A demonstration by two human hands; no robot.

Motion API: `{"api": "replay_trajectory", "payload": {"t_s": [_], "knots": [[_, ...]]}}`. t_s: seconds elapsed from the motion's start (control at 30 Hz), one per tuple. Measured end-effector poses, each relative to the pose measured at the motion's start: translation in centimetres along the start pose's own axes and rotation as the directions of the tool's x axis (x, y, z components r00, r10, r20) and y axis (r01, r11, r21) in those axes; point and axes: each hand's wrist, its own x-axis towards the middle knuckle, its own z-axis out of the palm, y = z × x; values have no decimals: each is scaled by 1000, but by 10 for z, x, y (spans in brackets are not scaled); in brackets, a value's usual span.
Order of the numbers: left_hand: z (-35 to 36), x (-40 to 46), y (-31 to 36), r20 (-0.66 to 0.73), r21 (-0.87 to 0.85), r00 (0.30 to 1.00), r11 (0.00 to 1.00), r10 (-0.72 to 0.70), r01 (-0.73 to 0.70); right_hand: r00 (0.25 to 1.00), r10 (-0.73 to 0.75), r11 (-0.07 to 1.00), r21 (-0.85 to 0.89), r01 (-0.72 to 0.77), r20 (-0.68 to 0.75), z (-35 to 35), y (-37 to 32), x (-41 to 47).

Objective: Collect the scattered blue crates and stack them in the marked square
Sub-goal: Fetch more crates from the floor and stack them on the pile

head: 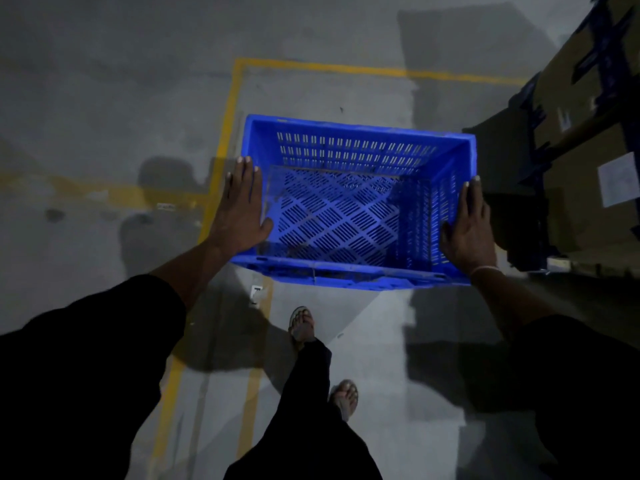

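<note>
Hands: left hand (pixel 242 206) flat against 9 o'clock wall, right hand (pixel 467 226) flat against 3 o'clock wall, fingers straight.
Crate: blue crate (pixel 349 202) empty, over yellow square (pixel 228 133).
Left: set down, fetch others.

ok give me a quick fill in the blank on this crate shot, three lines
1. The crate held between both hands is coloured ____.
2. The lines painted on the floor are ____.
3. Inside, the crate holds ____.
4. The left hand presses the crate's ____ side.

Missing words: blue; yellow; nothing; left
</note>
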Motion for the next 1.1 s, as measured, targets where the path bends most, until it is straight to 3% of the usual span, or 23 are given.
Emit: {"api": "replay_trajectory", "payload": {"t_s": [0.2, 0.43, 0.53, 0.67, 0.87, 1.1], "knots": [[3, 9, -6, 17, -70, 1000, 998, 3, -2, 998, -2, 999, -33, 4, 56, 0, 3, 8], [-16, -8, 5, 221, -141, 975, 988, -23, 55, 968, 44, 992, -126, -13, 248, -5, 6, -14], [-17, -37, 28, 284, -189, 958, 978, -35, 92, 958, 78, 995, -75, -60, 276, -1, -3, -59], [-23, -81, 68, 372, -386, 924, 919, 84, 72, 967, 122, 985, 93, -145, 224, -11, -20, -123], [-58, -128, 135, 371, -631, 891, 775, 261, 36, 946, 201, 924, 271, -269, 254, -22, -23, -206], [-84, -132, 187, 291, -688, 831, 707, 473, -162, 902, 412, 832, 348, -431, 132, -35, -20, -277]]}}
